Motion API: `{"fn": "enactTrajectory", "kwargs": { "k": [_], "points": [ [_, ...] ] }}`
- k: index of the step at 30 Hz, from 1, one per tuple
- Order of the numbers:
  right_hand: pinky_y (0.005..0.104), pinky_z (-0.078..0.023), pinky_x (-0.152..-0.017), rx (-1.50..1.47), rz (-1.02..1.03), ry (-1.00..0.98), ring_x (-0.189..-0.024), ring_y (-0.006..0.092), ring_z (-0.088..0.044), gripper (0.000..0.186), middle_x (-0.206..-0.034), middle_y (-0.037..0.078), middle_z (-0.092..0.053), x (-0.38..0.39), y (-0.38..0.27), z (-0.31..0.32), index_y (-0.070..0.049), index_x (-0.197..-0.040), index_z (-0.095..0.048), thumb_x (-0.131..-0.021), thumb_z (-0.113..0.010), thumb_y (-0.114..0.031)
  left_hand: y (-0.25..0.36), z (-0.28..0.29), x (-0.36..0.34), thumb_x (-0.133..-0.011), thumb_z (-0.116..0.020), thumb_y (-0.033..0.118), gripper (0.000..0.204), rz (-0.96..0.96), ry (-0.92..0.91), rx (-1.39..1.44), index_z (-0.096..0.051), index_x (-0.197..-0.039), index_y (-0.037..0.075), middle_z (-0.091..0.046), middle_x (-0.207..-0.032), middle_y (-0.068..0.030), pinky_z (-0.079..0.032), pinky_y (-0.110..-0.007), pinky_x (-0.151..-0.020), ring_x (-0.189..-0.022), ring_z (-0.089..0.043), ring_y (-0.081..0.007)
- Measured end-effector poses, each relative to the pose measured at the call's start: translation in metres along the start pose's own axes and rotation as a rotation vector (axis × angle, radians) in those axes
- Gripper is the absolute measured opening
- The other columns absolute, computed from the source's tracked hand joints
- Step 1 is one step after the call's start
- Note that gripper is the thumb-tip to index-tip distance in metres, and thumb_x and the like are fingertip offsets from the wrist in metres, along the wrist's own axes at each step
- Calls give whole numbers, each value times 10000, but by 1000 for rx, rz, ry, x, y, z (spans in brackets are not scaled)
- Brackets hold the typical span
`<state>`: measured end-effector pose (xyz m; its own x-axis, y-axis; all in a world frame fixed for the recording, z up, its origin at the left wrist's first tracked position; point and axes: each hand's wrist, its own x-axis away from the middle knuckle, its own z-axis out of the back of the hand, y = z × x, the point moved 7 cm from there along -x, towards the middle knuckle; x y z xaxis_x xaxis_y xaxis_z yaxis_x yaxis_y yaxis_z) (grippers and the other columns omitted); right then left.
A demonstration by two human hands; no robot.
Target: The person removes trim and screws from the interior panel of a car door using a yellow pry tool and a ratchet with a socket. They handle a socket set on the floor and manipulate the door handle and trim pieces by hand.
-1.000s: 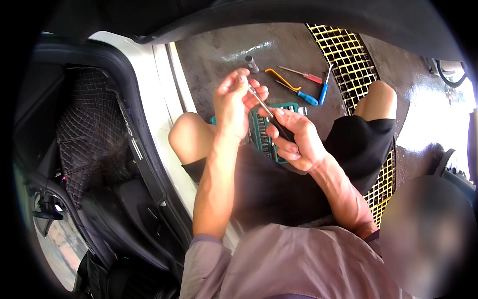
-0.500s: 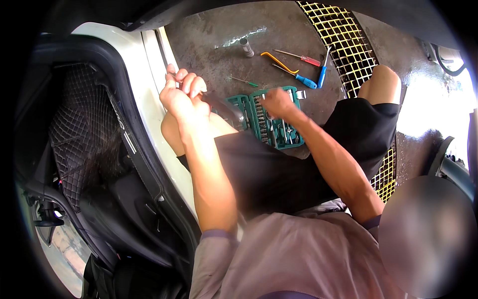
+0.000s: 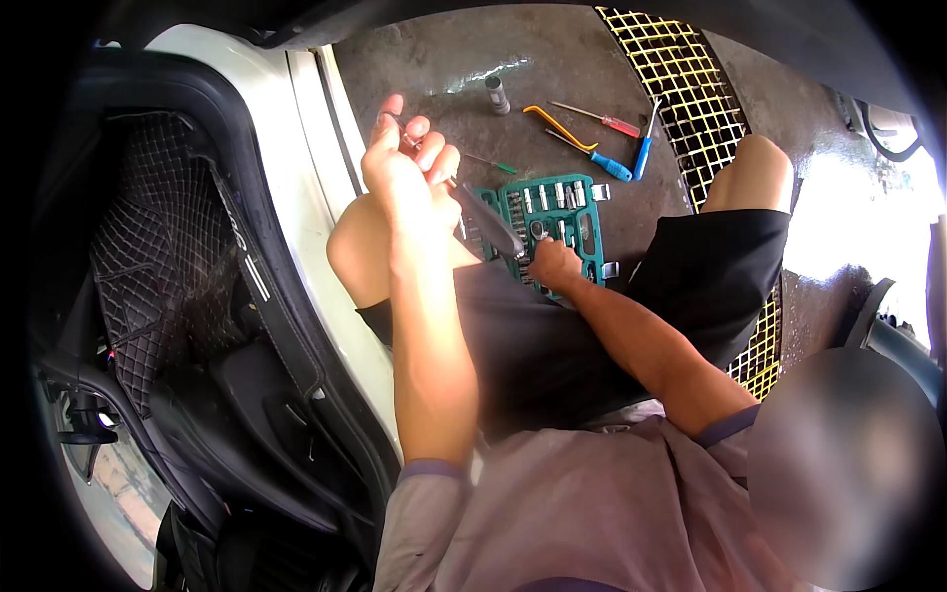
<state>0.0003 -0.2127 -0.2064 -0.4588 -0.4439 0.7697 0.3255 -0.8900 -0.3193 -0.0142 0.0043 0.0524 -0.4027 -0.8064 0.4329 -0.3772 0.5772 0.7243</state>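
Observation:
I have my left hand (image 3: 409, 163) raised with fingers curled round the thin end of a tool whose long dark handle (image 3: 493, 222) slants down to the right. My right hand (image 3: 554, 264) is down in the open green socket case (image 3: 592, 227), fingers closed beside the ratchet head (image 3: 538, 229); what they grip is hidden. The case holds several silver sockets (image 3: 552, 197) in rows and lies on the floor between my knees.
A white car sill (image 3: 301, 178) and dark mat (image 3: 158, 247) are at left. On the floor (image 3: 414, 59) are a metal cylinder (image 3: 497, 96), red screwdriver (image 3: 617, 124), blue screwdrivers (image 3: 612, 165), yellow bent tool (image 3: 557, 128) and green screwdriver (image 3: 505, 168). A yellow grate (image 3: 671, 89) runs along the right.
My right hand has left the dark-handled tool and moved down into the case. My left hand keeps the tool, having swung left and then back up and slightly right.

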Motion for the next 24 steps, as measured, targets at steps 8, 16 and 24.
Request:
{"fn": "enactTrajectory", "kwargs": {
  "k": [8,16,24],
  "points": [
    [392,-567,-783,-197,86,-201,-819,286,-729,251,-773,165,-708,15,-6,44,19,-788,-695,-803,-696,-231,-4,3,-14,-1105,-346,226,272,75,-37,96,-557,-1172,68,-472,-799,-25,-286,-235,-443,-513,-325,-84],
    [323,-497,-723,-657,703,-22,-763,165,-610,186,-777,85,-644,152,-48,220,38,-860,-628,-781,-496,-69,-26,4,-25,-1074,-363,147,221,402,-161,545,-571,-1057,73,-452,-785,6,-280,-212,-433,-502,-302,-63],
    [391,-517,-636,-516,1119,339,-758,365,-667,281,-762,166,-606,272,-98,287,16,-1113,-557,-1011,-567,-246,-7,-62,9,-989,-342,39,216,312,-135,661,-544,-1044,91,-423,-776,12,-265,-215,-418,-501,-300,-70]
  ]
}}
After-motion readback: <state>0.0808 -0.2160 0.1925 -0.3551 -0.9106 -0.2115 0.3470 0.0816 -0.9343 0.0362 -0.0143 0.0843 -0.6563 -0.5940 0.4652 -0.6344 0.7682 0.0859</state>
